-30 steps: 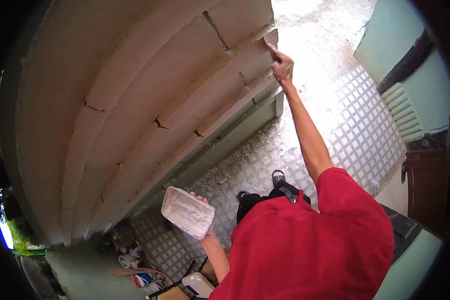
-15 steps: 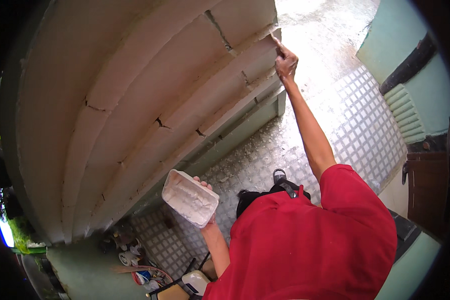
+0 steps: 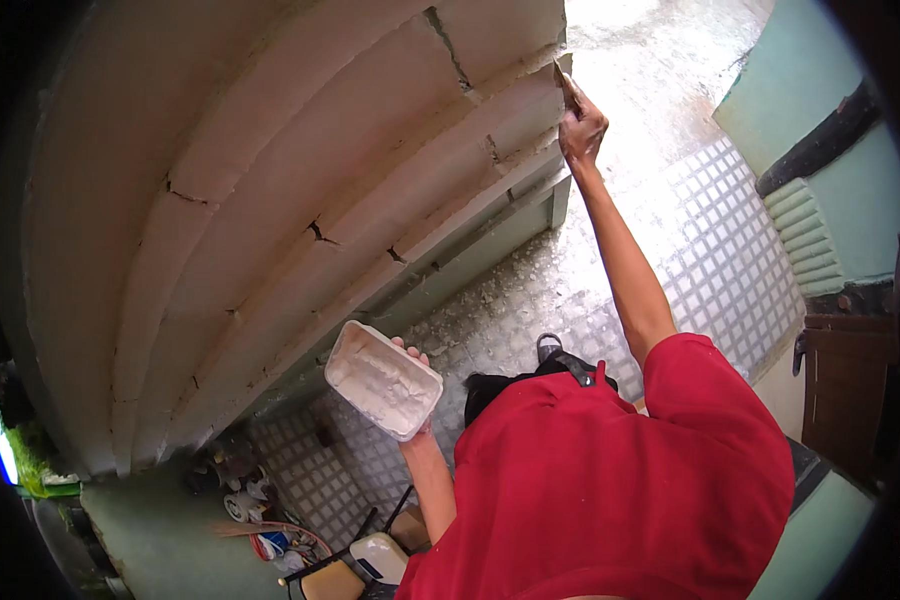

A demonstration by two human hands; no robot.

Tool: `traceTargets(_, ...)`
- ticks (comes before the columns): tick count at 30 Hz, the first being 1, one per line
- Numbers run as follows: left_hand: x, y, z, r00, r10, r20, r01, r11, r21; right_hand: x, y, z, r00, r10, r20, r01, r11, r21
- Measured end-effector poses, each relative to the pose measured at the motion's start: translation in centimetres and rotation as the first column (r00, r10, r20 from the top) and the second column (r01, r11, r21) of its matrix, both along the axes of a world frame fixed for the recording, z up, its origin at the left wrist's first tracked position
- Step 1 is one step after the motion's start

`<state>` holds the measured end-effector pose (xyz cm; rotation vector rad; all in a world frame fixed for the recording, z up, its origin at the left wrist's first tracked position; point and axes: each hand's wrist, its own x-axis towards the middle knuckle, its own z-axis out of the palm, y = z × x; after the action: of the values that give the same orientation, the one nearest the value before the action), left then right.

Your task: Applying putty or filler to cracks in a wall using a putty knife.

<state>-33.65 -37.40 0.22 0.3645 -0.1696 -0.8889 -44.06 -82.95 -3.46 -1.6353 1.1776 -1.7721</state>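
Tiles (image 3: 710, 215) below, tub (image 3: 346, 350) in left hand (image 3: 413, 351)

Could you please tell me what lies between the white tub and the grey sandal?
In the head view: the left hand at the tub, then speckled floor up to the sandal.

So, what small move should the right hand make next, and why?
Perhaps move the right hand to the long dark crack in the pale, ridged surface: it gapes open nearby, and the left hand holds a white rectangular tub containing pale paste.

tilted white rectangular tub (image 3: 351, 350), pale paste (image 3: 388, 386) inside, near the ridged, cracked surface (image 3: 300, 195).
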Motion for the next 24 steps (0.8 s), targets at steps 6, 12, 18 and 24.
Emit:
traceTargets(6, 0.0, 0.5, -0.9, 1.000, 0.021, -0.023, -0.021, 1.000, 0.014, 3.9, 4.2, -1.3, 0.990, 0.139, -0.032, -0.138, 0.989, 0.044)
traceTargets(12, 0.3, 1.1, -1.2, 0.998, 0.009, -0.067, -0.009, 1.000, 0.006, 2.6, 3.2, -2.6, 0.971, 0.238, 0.004, -0.238, 0.969, 0.058)
traceTargets(18, 1.4, 2.5, -1.9, 0.998, -0.047, -0.040, 0.047, 0.999, -0.017, -1.6, -4.3, -0.2, 0.999, -0.015, 0.051, 0.009, 0.993, 0.121)
traceTargets(24, 1.8, 2.8, -1.7, 0.996, -0.076, -0.054, 0.072, 0.995, -0.066, 1.8, 3.1, -1.0, 0.980, 0.197, -0.033, -0.191, 0.973, 0.132)
